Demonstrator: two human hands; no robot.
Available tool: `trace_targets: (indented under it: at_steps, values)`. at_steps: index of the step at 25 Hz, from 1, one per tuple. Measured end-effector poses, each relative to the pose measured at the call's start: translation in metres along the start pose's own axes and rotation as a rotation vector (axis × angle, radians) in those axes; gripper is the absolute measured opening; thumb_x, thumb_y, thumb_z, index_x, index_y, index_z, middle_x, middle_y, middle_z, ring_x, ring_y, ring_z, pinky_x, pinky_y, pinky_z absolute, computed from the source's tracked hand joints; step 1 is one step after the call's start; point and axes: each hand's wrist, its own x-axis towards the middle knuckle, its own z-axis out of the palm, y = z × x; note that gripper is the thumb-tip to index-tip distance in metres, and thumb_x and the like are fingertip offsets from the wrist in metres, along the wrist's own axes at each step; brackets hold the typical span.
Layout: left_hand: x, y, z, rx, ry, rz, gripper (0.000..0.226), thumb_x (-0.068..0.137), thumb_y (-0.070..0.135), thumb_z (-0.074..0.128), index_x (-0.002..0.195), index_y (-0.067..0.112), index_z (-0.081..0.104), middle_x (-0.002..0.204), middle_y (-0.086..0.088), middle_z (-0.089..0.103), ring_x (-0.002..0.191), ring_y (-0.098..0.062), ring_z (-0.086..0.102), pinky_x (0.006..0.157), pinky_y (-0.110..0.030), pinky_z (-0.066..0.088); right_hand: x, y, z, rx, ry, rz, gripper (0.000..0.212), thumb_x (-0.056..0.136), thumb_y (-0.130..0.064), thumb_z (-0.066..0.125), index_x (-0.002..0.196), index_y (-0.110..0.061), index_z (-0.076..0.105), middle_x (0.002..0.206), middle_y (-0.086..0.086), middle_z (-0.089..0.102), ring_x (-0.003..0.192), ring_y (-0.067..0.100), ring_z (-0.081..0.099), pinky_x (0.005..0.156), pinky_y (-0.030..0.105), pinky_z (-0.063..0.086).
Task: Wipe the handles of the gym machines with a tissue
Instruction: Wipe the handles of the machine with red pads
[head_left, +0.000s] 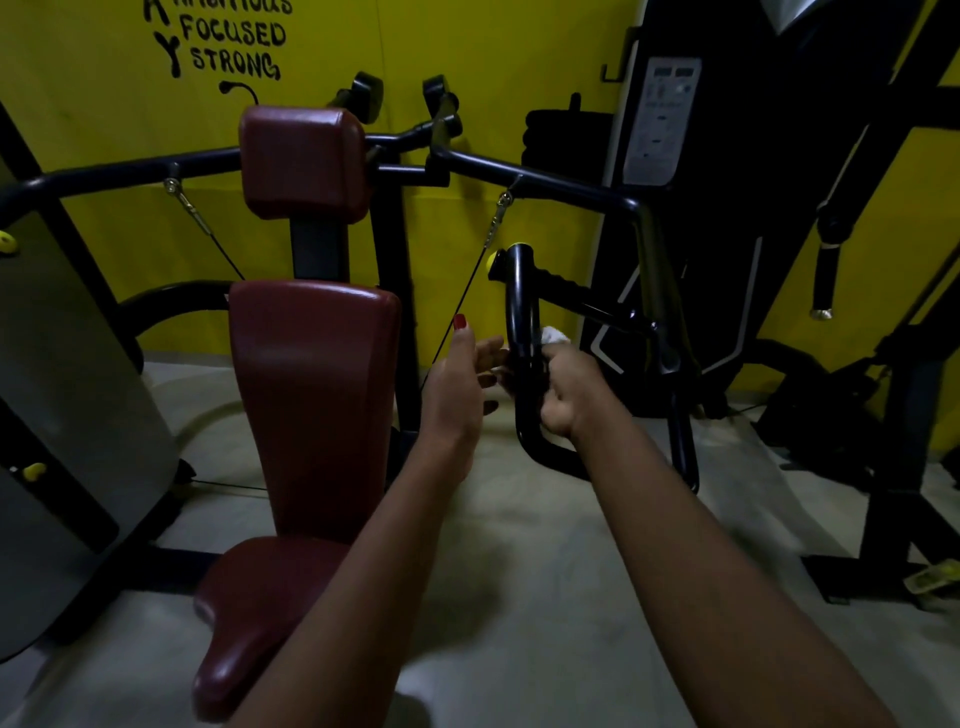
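A black curved handle (521, 306) of the press machine hangs at centre right, with a yellow end cap at its top. My right hand (569, 389) grips this handle's upright part with a white tissue (555, 336) bunched between palm and bar, a bit of it showing above the fist. My left hand (460, 379) is just left of the handle, fingers relaxed and spread, fingertips near or touching the bar. A ribbed side grip (563, 283) sticks out to the right above my right hand.
The machine's dark red seat (260, 613) and backrest (311, 395) stand at left centre, headrest (304, 161) above. Cables run down from the black arms. Another black machine frame (904, 364) stands at right against the yellow wall. Grey floor lies below.
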Motion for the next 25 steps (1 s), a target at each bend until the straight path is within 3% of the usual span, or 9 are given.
trace_targets:
  at_steps: [2, 4, 7, 10, 11, 13, 16, 20, 25]
  values:
    - [0.001, 0.000, 0.000, 0.026, 0.024, 0.040, 0.058, 0.103, 0.047, 0.020, 0.111, 0.015, 0.067, 0.105, 0.002, 0.067, 0.098, -0.017, 0.058, 0.080, -0.037, 0.045, 0.006, -0.009, -0.002, 0.229, -0.132, 0.140, 0.029, 0.097, -0.006, 0.032, 0.083, -0.007, 0.056, 0.071, 0.014, 0.059, 0.057, 0.021, 0.058, 0.059, 0.028, 0.052]
    - [0.005, 0.000, -0.002, 0.034, 0.033, 0.051, 0.053, 0.103, 0.047, 0.024, 0.110, 0.017, 0.067, 0.102, 0.001, 0.065, 0.093, -0.016, 0.055, 0.076, -0.035, 0.045, 0.006, -0.013, -0.006, 0.200, -0.197, 0.190, 0.028, 0.098, -0.008, 0.032, 0.089, 0.000, 0.057, 0.073, 0.018, 0.062, 0.057, 0.021, 0.060, 0.059, 0.028, 0.053]
    - [0.013, 0.000, -0.005, 0.064, 0.005, 0.028, 0.053, 0.099, 0.053, 0.029, 0.116, 0.020, 0.066, 0.114, 0.000, 0.062, 0.098, -0.017, 0.056, 0.082, -0.038, 0.048, 0.020, -0.027, 0.005, -0.061, -0.134, -0.037, 0.018, 0.093, -0.001, 0.035, 0.088, -0.002, 0.052, 0.074, 0.022, 0.069, 0.057, 0.024, 0.066, 0.057, 0.031, 0.053]
    - [0.019, 0.001, -0.002, 0.071, -0.037, 0.014, 0.054, 0.102, 0.050, 0.024, 0.118, 0.017, 0.065, 0.122, -0.001, 0.064, 0.108, -0.017, 0.060, 0.095, -0.043, 0.049, 0.030, -0.030, 0.022, -0.318, 0.106, -0.332, 0.022, 0.093, -0.033, 0.047, 0.092, -0.011, 0.051, 0.081, 0.009, 0.073, 0.072, 0.025, 0.070, 0.061, 0.033, 0.053]
    - [0.019, 0.001, 0.000, 0.048, -0.053, 0.018, 0.056, 0.102, 0.049, 0.022, 0.114, 0.017, 0.067, 0.118, -0.002, 0.067, 0.107, -0.017, 0.062, 0.094, -0.040, 0.048, 0.025, -0.023, 0.021, -0.405, 0.205, -0.427, 0.025, 0.094, -0.042, 0.051, 0.095, -0.018, 0.051, 0.083, 0.001, 0.072, 0.074, 0.018, 0.069, 0.061, 0.027, 0.053]
    - [0.021, 0.002, 0.003, -0.012, -0.065, 0.023, 0.063, 0.102, 0.051, 0.019, 0.109, 0.013, 0.069, 0.109, -0.006, 0.072, 0.102, -0.018, 0.066, 0.092, -0.035, 0.049, 0.001, 0.000, 0.009, -0.605, 0.304, -0.633, 0.020, 0.097, -0.039, 0.053, 0.097, -0.019, 0.053, 0.078, -0.010, 0.064, 0.070, 0.000, 0.061, 0.054, 0.009, 0.041]
    - [0.030, -0.002, 0.002, -0.045, -0.038, 0.031, 0.070, 0.102, 0.053, 0.018, 0.105, 0.009, 0.072, 0.102, -0.009, 0.074, 0.098, -0.021, 0.069, 0.092, -0.035, 0.053, -0.023, 0.018, -0.005, -0.749, 0.313, -0.859, 0.006, 0.098, -0.017, 0.053, 0.097, -0.012, 0.057, 0.077, -0.010, 0.063, 0.067, 0.003, 0.059, 0.053, 0.008, 0.038]
    - [0.039, -0.004, 0.001, -0.039, -0.036, -0.002, 0.076, 0.099, 0.058, 0.017, 0.104, 0.007, 0.073, 0.102, -0.012, 0.073, 0.097, -0.026, 0.069, 0.095, -0.042, 0.052, 0.011, -0.011, 0.016, -0.851, 0.313, -0.944, 0.011, 0.097, -0.012, 0.050, 0.098, -0.007, 0.060, 0.079, 0.005, 0.065, 0.071, 0.017, 0.060, 0.057, 0.031, 0.043]
    - [0.034, -0.003, 0.001, -0.031, -0.047, -0.002, 0.076, 0.098, 0.061, 0.013, 0.097, 0.014, 0.073, 0.097, -0.009, 0.075, 0.096, -0.025, 0.070, 0.094, -0.040, 0.052, 0.029, -0.022, 0.011, -0.886, 0.166, -1.075, 0.021, 0.094, -0.009, 0.054, 0.104, -0.011, 0.072, 0.093, 0.006, 0.073, 0.080, 0.010, 0.065, 0.068, 0.011, 0.045]
